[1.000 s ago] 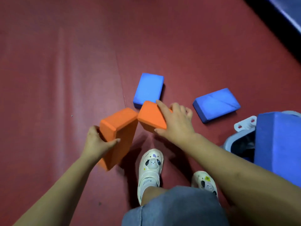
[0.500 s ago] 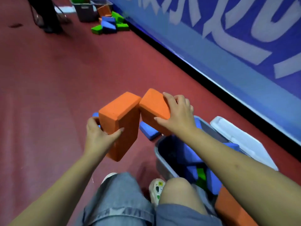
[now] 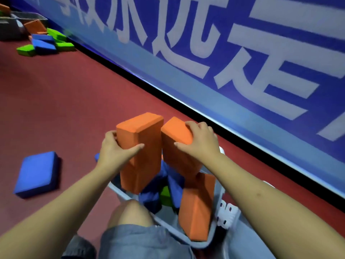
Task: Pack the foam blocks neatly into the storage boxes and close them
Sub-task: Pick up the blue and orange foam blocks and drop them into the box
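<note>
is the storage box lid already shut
No, the storage box is open, with an orange block standing inside while both hands hold more blocks above it.

1. Floor (image 3: 74, 101): dark red, matte, smooth.
2. Barrier panel (image 3: 242, 62): blue with large white characters, standing along the floor's far edge.
3. Black strip (image 3: 186, 107): runs along the panel's base where it meets the floor.

Lighting: even, moderately bright indoor, apparently from overhead; soft shadows on the red floor (image 3: 56, 101). Sharpness: slight motion blur throughout. Wide-angle bending at the edges.
</note>
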Demonstrator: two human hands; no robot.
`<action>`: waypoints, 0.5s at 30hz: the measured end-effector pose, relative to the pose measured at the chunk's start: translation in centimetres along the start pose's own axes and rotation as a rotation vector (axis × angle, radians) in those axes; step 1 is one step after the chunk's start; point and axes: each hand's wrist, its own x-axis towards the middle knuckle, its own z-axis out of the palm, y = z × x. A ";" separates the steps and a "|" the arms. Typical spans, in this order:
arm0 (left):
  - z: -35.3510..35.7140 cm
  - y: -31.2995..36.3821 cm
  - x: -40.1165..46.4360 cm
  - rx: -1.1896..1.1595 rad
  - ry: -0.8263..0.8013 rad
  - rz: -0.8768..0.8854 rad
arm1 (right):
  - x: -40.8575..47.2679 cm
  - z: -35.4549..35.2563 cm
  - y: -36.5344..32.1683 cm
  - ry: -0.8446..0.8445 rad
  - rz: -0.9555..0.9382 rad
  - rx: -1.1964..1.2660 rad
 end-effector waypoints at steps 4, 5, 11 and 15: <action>4.4 1.2 -1.8 -0.069 0.001 -0.158 | 0.1 -0.6 2.8 -0.061 0.155 0.012; 5.3 1.1 -2.0 -0.084 0.006 -0.195 | 0.3 -0.5 3.2 -0.074 0.219 0.038; 8.3 1.4 -2.8 0.124 -0.120 -0.263 | -0.6 2.9 4.0 -0.272 0.415 0.085; 8.9 0.4 -2.9 0.207 -0.193 -0.272 | -1.1 4.7 2.8 -0.315 0.369 0.022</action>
